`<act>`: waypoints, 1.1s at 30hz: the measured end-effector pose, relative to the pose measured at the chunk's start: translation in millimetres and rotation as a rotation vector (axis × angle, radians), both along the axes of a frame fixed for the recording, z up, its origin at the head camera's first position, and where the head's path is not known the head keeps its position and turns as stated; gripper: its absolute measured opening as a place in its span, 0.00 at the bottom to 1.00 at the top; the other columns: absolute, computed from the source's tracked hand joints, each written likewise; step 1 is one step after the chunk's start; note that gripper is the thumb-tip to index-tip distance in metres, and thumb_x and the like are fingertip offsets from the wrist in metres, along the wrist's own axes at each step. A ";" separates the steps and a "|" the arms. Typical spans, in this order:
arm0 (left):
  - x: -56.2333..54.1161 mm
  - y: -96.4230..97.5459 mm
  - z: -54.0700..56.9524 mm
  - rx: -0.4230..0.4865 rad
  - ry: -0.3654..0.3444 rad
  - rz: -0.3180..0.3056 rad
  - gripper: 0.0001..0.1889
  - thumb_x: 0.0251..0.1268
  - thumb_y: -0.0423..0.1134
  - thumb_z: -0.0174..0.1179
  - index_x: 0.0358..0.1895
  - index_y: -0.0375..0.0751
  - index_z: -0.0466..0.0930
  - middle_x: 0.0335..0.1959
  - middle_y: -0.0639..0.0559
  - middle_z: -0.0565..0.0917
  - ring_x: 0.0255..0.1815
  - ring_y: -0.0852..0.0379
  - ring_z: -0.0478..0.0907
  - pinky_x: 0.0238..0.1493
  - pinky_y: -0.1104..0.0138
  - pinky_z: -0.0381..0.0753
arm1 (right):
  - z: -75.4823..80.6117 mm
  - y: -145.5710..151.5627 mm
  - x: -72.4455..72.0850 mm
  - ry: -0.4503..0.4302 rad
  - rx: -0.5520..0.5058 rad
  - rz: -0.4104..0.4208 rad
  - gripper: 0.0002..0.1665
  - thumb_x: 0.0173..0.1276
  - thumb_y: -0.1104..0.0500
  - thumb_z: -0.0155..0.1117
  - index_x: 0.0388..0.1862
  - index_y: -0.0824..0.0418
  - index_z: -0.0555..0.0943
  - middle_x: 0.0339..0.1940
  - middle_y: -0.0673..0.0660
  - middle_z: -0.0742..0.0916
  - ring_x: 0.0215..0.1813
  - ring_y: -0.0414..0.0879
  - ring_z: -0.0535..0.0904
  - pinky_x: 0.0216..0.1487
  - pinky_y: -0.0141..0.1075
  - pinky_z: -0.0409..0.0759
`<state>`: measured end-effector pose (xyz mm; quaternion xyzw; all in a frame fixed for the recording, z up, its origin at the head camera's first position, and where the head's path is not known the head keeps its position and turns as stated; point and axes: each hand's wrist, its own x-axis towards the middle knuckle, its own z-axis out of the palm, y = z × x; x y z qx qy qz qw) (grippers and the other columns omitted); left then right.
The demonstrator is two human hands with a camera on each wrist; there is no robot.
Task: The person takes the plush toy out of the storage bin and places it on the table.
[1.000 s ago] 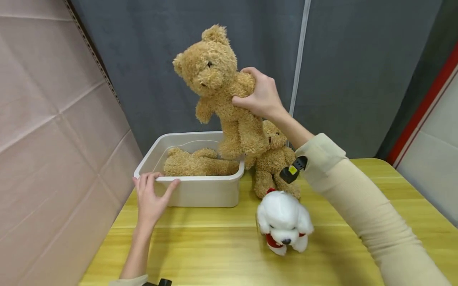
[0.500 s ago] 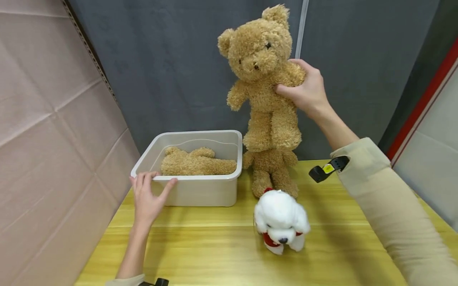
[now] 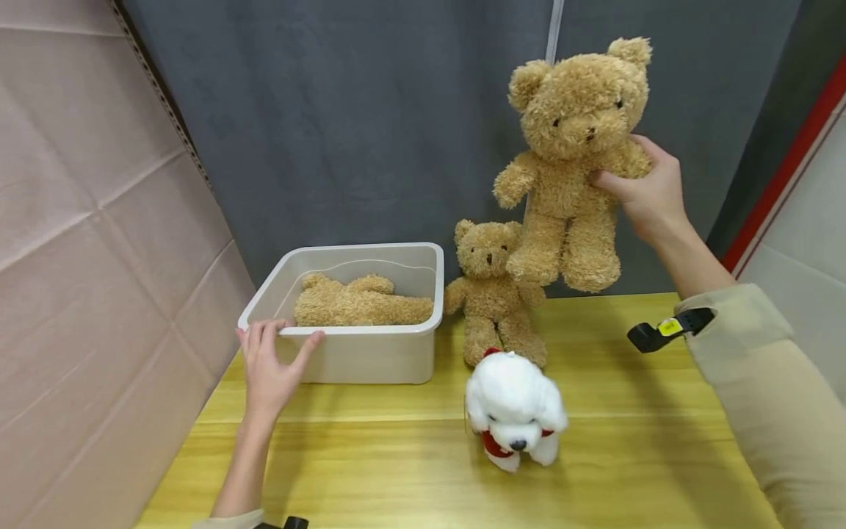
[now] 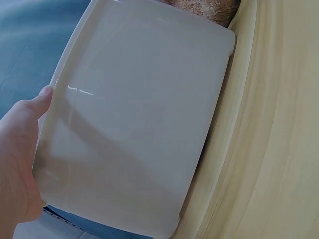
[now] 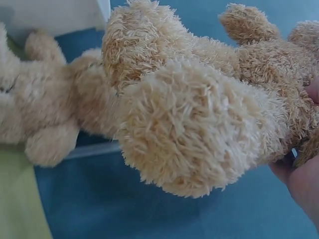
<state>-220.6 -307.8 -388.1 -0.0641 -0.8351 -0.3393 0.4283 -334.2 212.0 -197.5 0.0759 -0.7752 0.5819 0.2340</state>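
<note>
High above the back right of the table, my right hand (image 3: 657,191) grips a large curly tan teddy bear (image 3: 568,176) at its side, under one arm. The bear hangs upright, facing me; its feet fill the middle of the right wrist view. My left hand (image 3: 271,371) holds the front rim of a pale grey plastic bin (image 3: 370,356), thumb outside and fingers over the edge. Inside the bin a tan plush toy (image 3: 360,303) lies on its side. A smaller teddy bear (image 3: 492,294) sits right of the bin, and before it stands a white plush dog (image 3: 515,411) in red.
The yellow wood-grain table (image 3: 370,470) carries the bin and toys. A grey curtain (image 3: 344,132) hangs behind it. A pale panel (image 3: 92,220) rises at the left, and a red-edged white panel (image 3: 793,235) at the right.
My right hand has carried the large teddy bear from above the bin to the right, past the seated bear, which shows fully now. My left hand has stayed on the bin's rim.
</note>
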 end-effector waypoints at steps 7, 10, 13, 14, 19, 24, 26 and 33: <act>-1.2 0.3 -3.0 -0.007 -0.008 0.008 0.26 0.52 0.43 0.75 0.48 0.30 0.77 0.46 0.37 0.75 0.57 0.37 0.70 0.79 0.43 0.29 | -26.8 32.5 -2.4 -0.026 -0.064 -0.025 0.38 0.63 0.58 0.74 0.72 0.48 0.73 0.62 0.44 0.78 0.63 0.40 0.71 0.47 0.24 0.74; -1.6 0.5 -3.4 -0.001 -0.008 0.005 0.26 0.52 0.44 0.75 0.48 0.29 0.76 0.46 0.37 0.74 0.58 0.37 0.70 0.78 0.44 0.28 | -40.6 48.2 -5.6 -0.054 -0.040 -0.042 0.35 0.64 0.58 0.74 0.70 0.47 0.75 0.55 0.39 0.80 0.54 0.35 0.73 0.40 0.22 0.75; -2.4 0.0 -3.0 0.000 -0.004 0.004 0.26 0.52 0.44 0.75 0.48 0.30 0.76 0.46 0.36 0.74 0.58 0.37 0.70 0.78 0.44 0.27 | -57.1 62.6 -10.5 -0.105 0.010 -0.072 0.35 0.65 0.56 0.73 0.71 0.47 0.74 0.53 0.37 0.78 0.51 0.33 0.73 0.38 0.20 0.75; -2.8 -0.3 -2.8 -0.001 -0.002 0.005 0.26 0.52 0.44 0.75 0.48 0.30 0.76 0.46 0.36 0.74 0.58 0.37 0.70 0.78 0.44 0.27 | -63.4 67.4 -11.9 -0.130 0.036 -0.086 0.36 0.66 0.54 0.72 0.73 0.46 0.72 0.55 0.39 0.78 0.53 0.35 0.73 0.38 0.20 0.74; -3.3 -1.2 -3.2 -0.003 -0.003 0.004 0.26 0.52 0.43 0.75 0.48 0.30 0.76 0.47 0.36 0.74 0.58 0.38 0.70 0.78 0.44 0.27 | -92.6 86.9 -15.8 -0.261 0.120 -0.103 0.44 0.69 0.47 0.67 0.81 0.49 0.61 0.77 0.55 0.66 0.75 0.49 0.62 0.52 0.29 0.75; -2.9 -1.1 -4.8 -0.001 -0.013 -0.003 0.26 0.53 0.43 0.75 0.49 0.30 0.76 0.47 0.37 0.74 0.58 0.38 0.70 0.78 0.44 0.27 | -114.6 102.6 -15.0 -0.318 0.185 -0.109 0.48 0.70 0.46 0.66 0.82 0.59 0.56 0.67 0.58 0.72 0.59 0.44 0.74 0.48 0.29 0.77; -3.1 -1.5 -4.6 -0.002 -0.011 -0.004 0.26 0.53 0.43 0.75 0.49 0.30 0.76 0.47 0.37 0.74 0.58 0.38 0.70 0.78 0.44 0.26 | -122.1 107.2 -15.5 -0.332 0.182 -0.107 0.49 0.70 0.47 0.67 0.81 0.62 0.55 0.52 0.48 0.80 0.37 0.36 0.74 0.35 0.26 0.75; -3.1 -4.5 -3.0 -0.006 0.012 -0.002 0.26 0.52 0.42 0.76 0.48 0.30 0.76 0.46 0.36 0.74 0.58 0.37 0.70 0.78 0.42 0.28 | -145.3 113.3 -18.0 -0.400 0.106 -0.050 0.51 0.72 0.53 0.64 0.82 0.66 0.47 0.14 0.34 0.75 0.12 0.36 0.59 0.15 0.33 0.67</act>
